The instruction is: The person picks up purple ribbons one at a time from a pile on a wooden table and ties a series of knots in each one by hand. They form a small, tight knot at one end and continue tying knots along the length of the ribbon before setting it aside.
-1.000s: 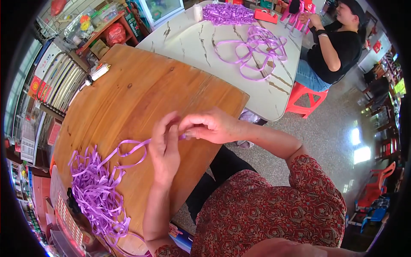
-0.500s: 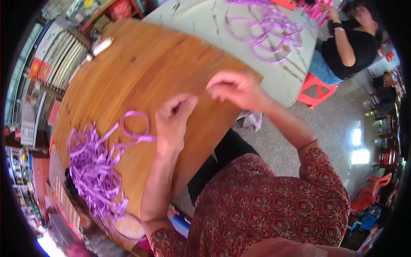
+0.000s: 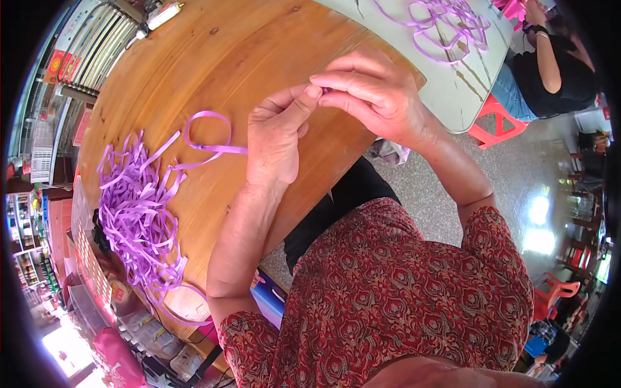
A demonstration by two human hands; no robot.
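we see both arms bent at the elbow over the wooden table (image 3: 213, 71): the left forearm (image 3: 239, 239) rises almost upright, the right forearm (image 3: 456, 168) slants in from the right, and the hands meet at the fingertips. the left hand (image 3: 275, 139) has its thumb pressed against its forefinger, pinching a small dark bit of purple ribbon (image 3: 325, 90) that peeks out at the tips. the right hand (image 3: 381, 94) arches from the other side, thumb and forefinger bent close around that same bit; we cannot tell whether they grip it. to the left of the left hand we find a ribbon loop (image 3: 208, 115) on the wood, and farther left a tangled ribbon pile (image 3: 139, 213). past the right hand, we see more looped ribbon (image 3: 446, 24) on a white marbled table (image 3: 440, 81).
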